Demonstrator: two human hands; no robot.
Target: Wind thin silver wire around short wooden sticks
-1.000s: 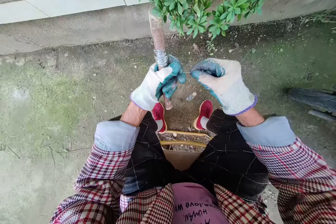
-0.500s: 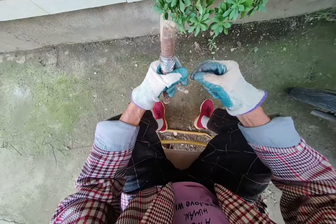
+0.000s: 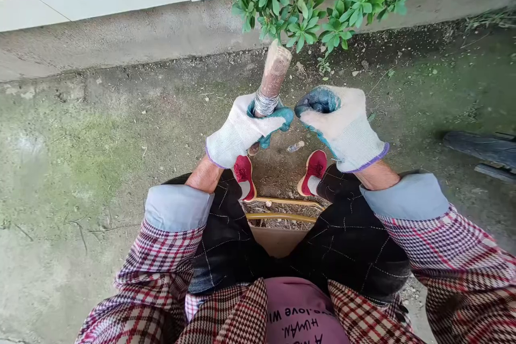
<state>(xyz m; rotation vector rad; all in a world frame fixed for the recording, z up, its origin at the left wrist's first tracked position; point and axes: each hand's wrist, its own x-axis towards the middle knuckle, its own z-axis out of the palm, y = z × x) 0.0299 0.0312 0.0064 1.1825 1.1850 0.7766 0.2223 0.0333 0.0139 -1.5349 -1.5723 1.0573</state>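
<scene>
My left hand (image 3: 237, 129), in a white and teal work glove, is wrapped round a short wooden stick (image 3: 274, 72). Thin silvery wire (image 3: 265, 103) is wound in several turns about the stick, just above my thumb. The stick's pale cut end points up and slightly right, and its lower end peeks out below my fingers. My right hand (image 3: 342, 121), gloved alike, is just to the right with thumb and fingers pinched together. What its fingertips hold, if anything, is too small to make out. A narrow gap separates the two hands.
Leafy green branches (image 3: 322, 0) hang over a low wall (image 3: 133, 37) ahead. Red shoes (image 3: 243, 172) rest on the dirt ground, with a small scrap (image 3: 295, 146) between them. Yellow bars (image 3: 282, 217) lie below my seat. A dark tyre (image 3: 479, 146) is at right.
The stick has tipped from nearly upright to leaning right, its top now lower and further right. My right hand has rolled a little and its wrist has come inward.
</scene>
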